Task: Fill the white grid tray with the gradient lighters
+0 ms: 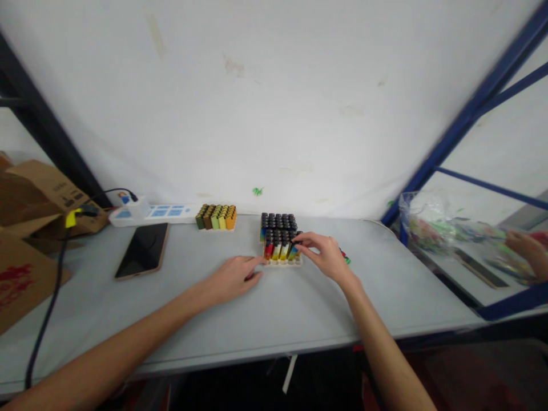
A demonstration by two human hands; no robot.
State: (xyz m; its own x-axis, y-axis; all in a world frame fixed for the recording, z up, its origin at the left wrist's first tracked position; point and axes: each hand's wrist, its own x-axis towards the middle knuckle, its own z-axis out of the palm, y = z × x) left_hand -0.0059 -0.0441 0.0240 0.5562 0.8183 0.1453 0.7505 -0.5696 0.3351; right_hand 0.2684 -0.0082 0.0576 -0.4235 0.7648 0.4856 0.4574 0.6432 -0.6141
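Observation:
A white tray (282,263) holds rows of lighters (277,249) standing upright with black tops; the front ones show red, white-yellow and blue-yellow bodies. My right hand (323,251) pinches a blue-yellow lighter (293,252) by its top; it leans slightly at the tray's front right. At the tray's front left corner, my left hand (235,278) lies with its index fingertip against the edge and its thumb apart, gripping nothing. Partly hidden behind my right hand, a few red and green items (345,256) lie on the table.
Further left stands a block of green, brown and orange lighters (217,218). A phone (143,251) lies before a power strip (171,214). Cardboard boxes (29,274) and a black cable (53,302) occupy the left. Beyond a blue frame (445,134), another person's hand (526,248) and plastic bags (428,225) show.

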